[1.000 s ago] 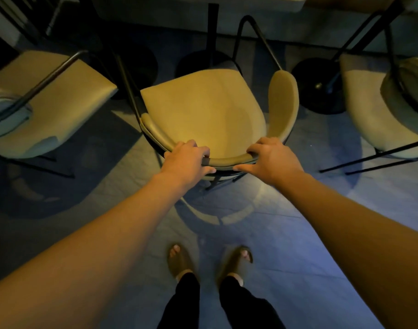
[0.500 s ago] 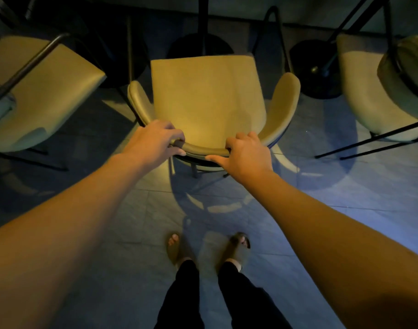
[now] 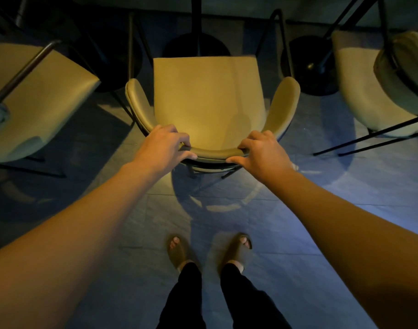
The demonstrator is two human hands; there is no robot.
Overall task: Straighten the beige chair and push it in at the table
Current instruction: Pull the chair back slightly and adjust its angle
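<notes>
The beige chair (image 3: 206, 100) is seen from above, in the middle of the floor (image 3: 298, 210). Its seat is turned straight toward the table (image 3: 227, 5), whose edge shows only at the top of the view. The front edge of the seat lies close to the round black foot (image 3: 196, 47) of the table's post. The two curved arm pads of the chair stick out to each side, and the back rail is nearest to the person.

The back rail is gripped by both hands. The left hand (image 3: 163, 148) is closed on the left part of the rail, with the fingers curled over the top and the thumb pressed under it. The right hand (image 3: 262, 153) is closed on the right part of the rail in the same way, with the thumb pointed in along the rail. The two hands are kept apart, with a bare piece of rail between them. Both arms are held out long and nearly straight.

A second beige chair (image 3: 37, 100) is seen to the left, turned at a slant. A third chair (image 3: 374, 86) is seen to the right, beside another round black foot (image 3: 307, 67). Thin black legs are seen under all the chairs.

Two feet in open sandals (image 3: 239, 250) are planted on the floor behind the chair, and dark trousers (image 3: 186, 298) are worn. The floor is made of big grey tiles, and a round shadow is cast on it under the chair.
</notes>
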